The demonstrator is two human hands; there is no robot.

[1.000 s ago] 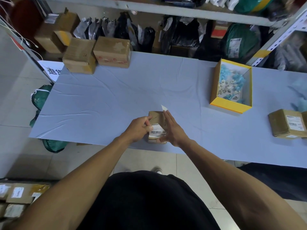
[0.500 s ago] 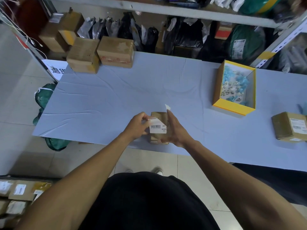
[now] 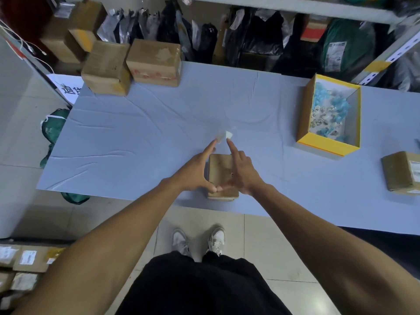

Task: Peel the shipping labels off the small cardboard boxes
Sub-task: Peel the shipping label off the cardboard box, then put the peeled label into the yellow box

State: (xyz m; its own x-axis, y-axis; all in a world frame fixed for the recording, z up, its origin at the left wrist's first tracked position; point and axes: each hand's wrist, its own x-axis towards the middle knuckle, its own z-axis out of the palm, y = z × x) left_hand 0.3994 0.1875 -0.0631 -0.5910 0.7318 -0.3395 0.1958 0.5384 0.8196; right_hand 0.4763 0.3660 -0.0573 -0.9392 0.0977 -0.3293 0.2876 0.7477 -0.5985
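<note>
Half a second ago my left hand point(image 3: 197, 171) was pulling the white label up from the small box point(image 3: 221, 176), and my right hand point(image 3: 241, 173) was steadying it. Now the top of the box is bare brown cardboard; I see no label on it any more. The box lies flat on the worktop point(image 3: 136, 137), close to the near edge, between my two hands.

Both hands are stretched out over it. The index fingers point forward and the thumbs meet above the near end of the box. Between the two index fingertips there is a small white piece point(image 3: 225, 135), probably the peeled label, folded or crumpled. It is blurred, so I cannot tell surely how the fingers hold it, but it seems to be pinched between them. I judge that this box is done and that the label now needs to be put away.

The yellow open box point(image 3: 305, 123) at my right already holds blue and white scraps, so it is perhaps the place for it. The way there over the cloth is free. Another box with a label point(image 3: 400, 173) waits at the far right, well apart. Two bigger cartons point(image 3: 131, 64) stand at the far left corner. The small box is very near the worktop edge, so a careless push toward me could drop it to the floor.
</note>
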